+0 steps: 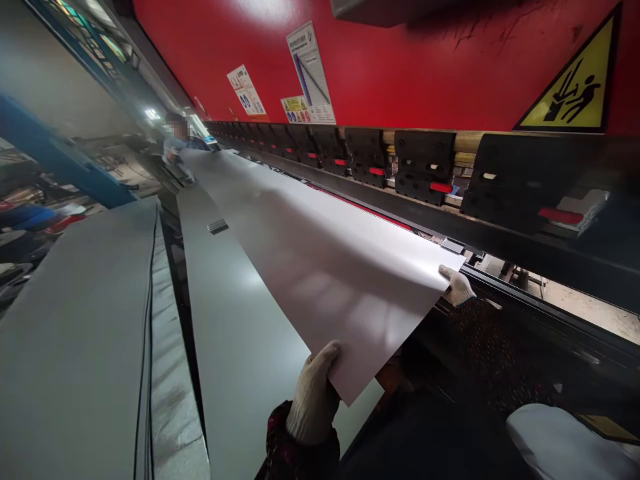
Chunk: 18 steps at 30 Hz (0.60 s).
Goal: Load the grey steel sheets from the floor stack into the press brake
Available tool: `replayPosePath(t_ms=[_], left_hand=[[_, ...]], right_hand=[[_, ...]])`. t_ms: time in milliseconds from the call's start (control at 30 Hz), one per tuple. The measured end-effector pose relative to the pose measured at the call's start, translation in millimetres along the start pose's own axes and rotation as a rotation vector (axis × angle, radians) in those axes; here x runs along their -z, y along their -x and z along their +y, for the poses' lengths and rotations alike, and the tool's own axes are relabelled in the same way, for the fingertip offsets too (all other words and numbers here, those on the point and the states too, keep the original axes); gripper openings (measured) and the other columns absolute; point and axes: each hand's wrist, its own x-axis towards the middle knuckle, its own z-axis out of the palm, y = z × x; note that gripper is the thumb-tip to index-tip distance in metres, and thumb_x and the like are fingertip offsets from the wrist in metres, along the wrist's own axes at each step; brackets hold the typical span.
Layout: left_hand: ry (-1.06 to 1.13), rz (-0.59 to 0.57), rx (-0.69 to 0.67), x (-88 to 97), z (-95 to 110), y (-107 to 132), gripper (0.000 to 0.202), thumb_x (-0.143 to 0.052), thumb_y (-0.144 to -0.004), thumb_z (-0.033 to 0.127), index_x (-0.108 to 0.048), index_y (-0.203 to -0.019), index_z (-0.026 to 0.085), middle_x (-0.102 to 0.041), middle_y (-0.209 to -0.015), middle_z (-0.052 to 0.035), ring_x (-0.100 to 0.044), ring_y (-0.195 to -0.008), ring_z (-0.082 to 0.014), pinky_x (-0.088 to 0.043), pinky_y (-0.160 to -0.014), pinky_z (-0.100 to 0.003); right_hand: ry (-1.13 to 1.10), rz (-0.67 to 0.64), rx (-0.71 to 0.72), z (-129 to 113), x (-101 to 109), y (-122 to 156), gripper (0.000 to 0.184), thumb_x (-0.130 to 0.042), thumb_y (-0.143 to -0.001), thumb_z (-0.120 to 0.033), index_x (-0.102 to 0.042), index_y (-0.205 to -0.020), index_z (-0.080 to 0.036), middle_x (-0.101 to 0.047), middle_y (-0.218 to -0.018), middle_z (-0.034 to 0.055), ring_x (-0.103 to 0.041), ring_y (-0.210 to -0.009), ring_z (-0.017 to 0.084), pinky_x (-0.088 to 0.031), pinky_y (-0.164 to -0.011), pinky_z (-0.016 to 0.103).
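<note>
Sheet-metal blank (320, 293) edge-gripped by gloved left hand (314, 393) and gloved right hand (457, 285), well apart, at press brake (425, 157); slipped grip risking creased metal, pinched fingers.

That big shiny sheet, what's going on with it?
A person wearing white knit gloves is holding a long metal sheet with the left hand and the right hand. The sheet's far edge lies along the black tooling of a red press brake. A co-worker stands at the sheet's far end.
</note>
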Motion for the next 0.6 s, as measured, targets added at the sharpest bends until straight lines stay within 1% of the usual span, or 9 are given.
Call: replayPosePath(t_ms=[67, 133, 200, 267, 333, 367, 433, 533, 600], left_hand=[[-0.015, -0.030, 0.002, 1.6, -1, 1, 0.033, -0.080, -0.067, 0.040, -0.064, -0.083, 0.016, -0.058, -0.060, 0.0031, -0.051, -0.049, -0.0108, -0.038, -0.047, -0.023], [-0.043, -0.072, 0.036, 2.1, -2, 2, 0.033, -0.079, -0.069, 0.044, -0.059, -0.074, 0.017, -0.047, -0.051, 0.0055, -0.042, -0.042, -0.0098, -0.029, -0.041, -0.024], [-0.052, -0.078, 0.062, 0.7, -2, 2, 0.034, -0.078, -0.069, 0.045, -0.056, -0.072, 0.019, -0.041, -0.048, 0.0066, -0.038, -0.039, -0.0096, -0.025, -0.040, -0.024], [-0.044, -0.052, 0.071, -1.8, 0, 4, 0.033, -0.078, -0.069, 0.044, -0.057, -0.074, 0.019, -0.043, -0.051, 0.0060, -0.040, -0.041, -0.0099, -0.027, -0.041, -0.024], [-0.045, -0.040, 0.073, -3.3, 4, 7, 0.029, -0.077, -0.069, 0.042, -0.061, -0.076, 0.018, -0.050, -0.055, 0.0032, -0.045, -0.045, -0.0116, -0.031, -0.043, -0.025], [-0.078, -0.032, 0.050, -2.8, 6, 9, 0.027, -0.076, -0.071, 0.041, -0.064, -0.077, 0.018, -0.055, -0.058, 0.0003, -0.049, -0.048, -0.0138, -0.035, -0.044, -0.026], [-0.202, 0.019, -0.064, 1.1, 11, 13, 0.024, -0.075, -0.070, 0.040, -0.070, -0.077, 0.018, -0.065, -0.067, -0.0064, -0.059, -0.059, -0.0207, -0.044, -0.051, -0.031], [-0.417, 0.081, -0.280, 10.1, 19, 19, 0.022, -0.082, -0.052, 0.026, -0.077, -0.072, 0.021, -0.072, -0.080, -0.0098, -0.065, -0.080, -0.0293, -0.051, -0.064, -0.033], [-0.543, 0.079, -0.411, 11.4, 24, 22, 0.035, -0.079, -0.041, 0.014, -0.081, -0.076, 0.022, -0.073, -0.085, -0.0085, -0.065, -0.089, -0.0316, -0.051, -0.069, -0.032]], right_hand=[[-0.007, -0.007, -0.005, -1, 2, 0, 0.041, -0.067, -0.098, -0.041, -0.063, -0.131, -0.018, -0.065, -0.128, 0.0099, -0.067, -0.111, 0.023, -0.061, -0.091, 0.043], [-0.012, -0.023, -0.010, -2, 3, 0, 0.040, -0.067, -0.098, -0.041, -0.063, -0.130, -0.017, -0.066, -0.127, 0.0098, -0.067, -0.108, 0.022, -0.061, -0.090, 0.042], [-0.015, -0.045, -0.016, -2, 0, -1, 0.039, -0.066, -0.099, -0.041, -0.063, -0.128, -0.016, -0.067, -0.124, 0.0093, -0.068, -0.104, 0.021, -0.062, -0.088, 0.041], [-0.017, -0.070, -0.025, -1, -4, -2, 0.037, -0.066, -0.099, -0.041, -0.063, -0.127, -0.016, -0.067, -0.121, 0.0088, -0.068, -0.101, 0.020, -0.062, -0.085, 0.039], [-0.016, -0.090, -0.036, 0, -8, -5, 0.036, -0.065, -0.099, -0.041, -0.064, -0.126, -0.016, -0.068, -0.119, 0.0085, -0.068, -0.099, 0.019, -0.062, -0.083, 0.038], [-0.015, -0.094, -0.040, 0, -8, -6, 0.036, -0.065, -0.099, -0.040, -0.064, -0.125, -0.016, -0.068, -0.118, 0.0082, -0.068, -0.097, 0.018, -0.062, -0.082, 0.037], [-0.011, -0.082, -0.044, 3, -3, -9, 0.035, -0.065, -0.099, -0.041, -0.064, -0.124, -0.015, -0.068, -0.115, 0.0074, -0.068, -0.094, 0.017, -0.062, -0.079, 0.035], [-0.005, -0.027, -0.046, 7, 16, -13, 0.034, -0.065, -0.099, -0.041, -0.065, -0.122, -0.015, -0.068, -0.112, 0.0065, -0.068, -0.091, 0.017, -0.062, -0.077, 0.033], [-0.003, 0.013, -0.049, 10, 31, -16, 0.035, -0.065, -0.099, -0.041, -0.065, -0.123, -0.015, -0.068, -0.114, 0.0069, -0.068, -0.093, 0.018, -0.062, -0.078, 0.035]])
